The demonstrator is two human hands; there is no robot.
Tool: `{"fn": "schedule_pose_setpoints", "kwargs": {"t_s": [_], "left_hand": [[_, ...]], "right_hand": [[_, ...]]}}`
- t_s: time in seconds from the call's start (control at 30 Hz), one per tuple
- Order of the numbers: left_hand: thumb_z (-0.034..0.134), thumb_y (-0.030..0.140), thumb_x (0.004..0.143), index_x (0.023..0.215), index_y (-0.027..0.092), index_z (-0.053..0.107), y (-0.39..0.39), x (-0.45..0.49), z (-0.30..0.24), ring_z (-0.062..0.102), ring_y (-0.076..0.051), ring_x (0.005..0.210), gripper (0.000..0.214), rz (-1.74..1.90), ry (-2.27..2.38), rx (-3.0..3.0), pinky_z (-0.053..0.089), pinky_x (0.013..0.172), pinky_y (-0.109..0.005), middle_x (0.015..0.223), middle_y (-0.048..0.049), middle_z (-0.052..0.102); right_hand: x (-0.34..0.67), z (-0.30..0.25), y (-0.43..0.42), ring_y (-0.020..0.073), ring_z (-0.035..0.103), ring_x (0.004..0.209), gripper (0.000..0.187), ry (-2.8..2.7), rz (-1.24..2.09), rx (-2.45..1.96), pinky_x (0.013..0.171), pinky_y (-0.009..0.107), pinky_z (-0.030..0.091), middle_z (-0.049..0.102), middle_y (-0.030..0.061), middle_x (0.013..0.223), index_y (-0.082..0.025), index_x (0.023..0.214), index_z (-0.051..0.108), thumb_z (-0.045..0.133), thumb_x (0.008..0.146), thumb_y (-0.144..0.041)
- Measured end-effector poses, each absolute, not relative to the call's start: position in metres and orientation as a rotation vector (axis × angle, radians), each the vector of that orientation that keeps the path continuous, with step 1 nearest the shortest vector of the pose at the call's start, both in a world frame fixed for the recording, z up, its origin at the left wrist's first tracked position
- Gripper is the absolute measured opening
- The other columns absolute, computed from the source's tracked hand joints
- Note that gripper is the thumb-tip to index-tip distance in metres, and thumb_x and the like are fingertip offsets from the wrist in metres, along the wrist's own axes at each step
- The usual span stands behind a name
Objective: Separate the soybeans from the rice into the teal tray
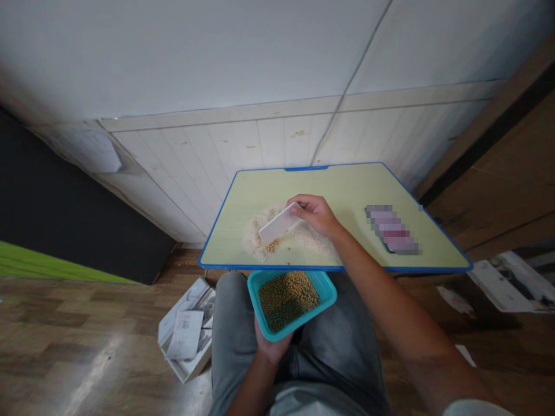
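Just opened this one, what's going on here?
A seated person's right hand holds a white plastic scraper at a spread of rice on a pale green, blue-edged tabletop, with a few soybeans beside it. The left hand holds a teal tray of soybeans and green beans above the lap.

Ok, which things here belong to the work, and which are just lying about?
In use: right hand holding a white plastic scraper in pale grains; left hand holding a teal tray of green and yellow beans.
Lying about: a blurred-out object on the table; an open white box on the floor.
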State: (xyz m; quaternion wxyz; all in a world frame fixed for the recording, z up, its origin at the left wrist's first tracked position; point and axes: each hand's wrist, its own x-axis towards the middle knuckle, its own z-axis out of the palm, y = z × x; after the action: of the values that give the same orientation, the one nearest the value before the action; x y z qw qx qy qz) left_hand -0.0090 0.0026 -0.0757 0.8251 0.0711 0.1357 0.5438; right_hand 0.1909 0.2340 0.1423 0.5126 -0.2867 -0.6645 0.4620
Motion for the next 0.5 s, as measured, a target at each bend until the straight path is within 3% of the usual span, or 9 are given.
{"fn": "schedule_pose_setpoints", "kwargs": {"t_s": [0.17,0.37,0.5], "left_hand": [[0.017,0.047,0.118,0.145,0.038,0.079,0.0014,-0.0103,-0.0732,0.043,-0.025,0.17,0.068,1.136,0.234,0.159,0.005,0.147,-0.054,0.161,0.009,0.07],[0.023,0.052,0.116,0.15,0.042,0.075,0.0023,-0.0128,-0.0806,0.023,-0.026,0.177,0.062,1.127,0.229,0.15,-0.002,0.144,-0.061,0.17,0.008,0.061],[0.03,0.053,0.115,0.147,0.043,0.077,0.0017,-0.0125,-0.0827,0.022,-0.026,0.177,0.058,1.125,0.296,0.122,0.001,0.144,-0.061,0.169,0.009,0.063]], "right_hand": [[0.193,0.142,0.2348,0.0189,0.067,0.081,0.04,-1.582,1.129,-0.695,0.079,0.034,0.055,0.078,0.003,0.087,-0.024,0.089,0.082,0.092,0.079,-0.061],[0.1944,0.1428,0.2344,0.0186,0.066,0.081,0.041,-1.562,1.114,-0.7,0.077,0.033,0.054,0.077,0.0025,0.087,-0.024,0.091,0.08,0.092,0.079,-0.062],[0.1944,0.1443,0.2312,0.0183,0.066,0.08,0.035,-1.599,1.154,-0.726,0.075,0.033,0.053,0.078,0.0027,0.087,-0.023,0.089,0.081,0.091,0.079,-0.056]]}}
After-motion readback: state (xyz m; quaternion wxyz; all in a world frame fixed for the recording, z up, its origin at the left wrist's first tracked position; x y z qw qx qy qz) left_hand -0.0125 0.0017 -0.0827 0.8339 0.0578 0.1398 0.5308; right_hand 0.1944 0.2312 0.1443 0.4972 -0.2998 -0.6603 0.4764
